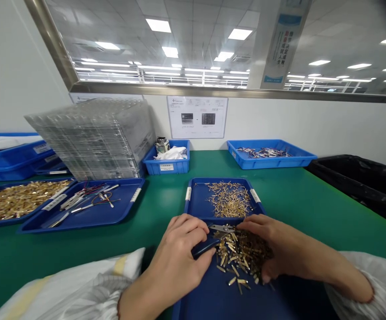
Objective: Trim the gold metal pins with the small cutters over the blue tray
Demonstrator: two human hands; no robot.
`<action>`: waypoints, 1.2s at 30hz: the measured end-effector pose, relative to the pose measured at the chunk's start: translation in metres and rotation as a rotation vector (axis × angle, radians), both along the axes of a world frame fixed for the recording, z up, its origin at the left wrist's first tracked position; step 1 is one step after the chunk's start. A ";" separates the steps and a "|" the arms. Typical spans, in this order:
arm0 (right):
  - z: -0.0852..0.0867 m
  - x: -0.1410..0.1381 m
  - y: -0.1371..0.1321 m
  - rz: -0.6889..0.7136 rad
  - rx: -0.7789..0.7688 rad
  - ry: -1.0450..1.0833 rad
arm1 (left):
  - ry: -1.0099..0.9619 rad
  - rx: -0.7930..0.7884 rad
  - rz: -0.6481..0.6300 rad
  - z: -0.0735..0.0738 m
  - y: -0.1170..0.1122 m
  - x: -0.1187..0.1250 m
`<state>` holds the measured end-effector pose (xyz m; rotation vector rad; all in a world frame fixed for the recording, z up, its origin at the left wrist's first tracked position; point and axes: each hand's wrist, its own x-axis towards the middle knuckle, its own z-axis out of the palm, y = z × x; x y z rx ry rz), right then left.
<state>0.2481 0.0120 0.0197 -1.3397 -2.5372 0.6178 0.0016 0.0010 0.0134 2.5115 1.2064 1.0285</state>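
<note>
— Your left hand (pixel 184 246) is curled round the pliers (pixel 211 244), thumb and fingers wrapped on the dark handle. Your right hand (pixel 271 238) is spread over the pieces (pixel 234 258), thumb well apart from the fingers; whether anything is caught under the palm, I can't tell.

— Your pieces lie heaped toward the far edge of the near tray (pixel 226 304), with a few strays closer to its middle. Your plier tips sit over that heap, just beside your right fingertips.

— So watch that spot: squeeze the handle without looking, and you could nip a finger.

— You could also mix your parts. Push the heap hard, and some may hop that far edge into the far tray (pixel 197 204), among the pins (pixel 231 200); both look golden, so you might miss it.

— Mind your right sleeve (pixel 372 280) too: dragged low across the right edge, it could flick strays onto the table (pixel 166 200).
</note>
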 end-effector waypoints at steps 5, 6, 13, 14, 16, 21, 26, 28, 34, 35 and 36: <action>-0.009 -0.021 -0.001 0.004 0.062 0.047 | -0.012 -0.004 0.005 -0.002 -0.001 -0.001; -0.011 -0.023 -0.001 0.004 0.075 0.061 | -0.012 -0.004 0.010 -0.002 -0.001 -0.001; -0.006 -0.027 0.000 -0.013 0.111 0.208 | 0.005 -0.014 0.037 -0.001 0.000 0.000; -0.004 -0.027 -0.001 -0.018 0.110 0.238 | 0.008 -0.015 0.033 -0.001 0.000 0.000; -0.001 -0.028 -0.003 -0.038 0.093 0.283 | 0.018 -0.026 0.016 0.000 0.000 0.001; -0.002 -0.029 -0.007 -0.089 -0.020 0.351 | 0.033 -0.045 -0.057 -0.001 -0.003 0.001; -0.006 -0.029 -0.006 -0.121 -0.051 0.394 | 0.045 -0.039 -0.085 -0.002 -0.004 0.001; -0.005 -0.030 -0.004 -0.099 0.026 0.385 | 0.046 -0.039 -0.087 -0.001 -0.005 0.000; 0.000 -0.030 -0.005 0.002 0.139 0.370 | 0.042 -0.051 -0.092 -0.001 -0.005 0.001; 0.000 -0.031 -0.006 0.010 0.142 0.367 | 0.040 -0.051 -0.093 -0.001 -0.004 0.001; 0.000 -0.031 -0.007 0.019 0.143 0.365 | 0.039 -0.050 -0.094 -0.001 -0.004 0.001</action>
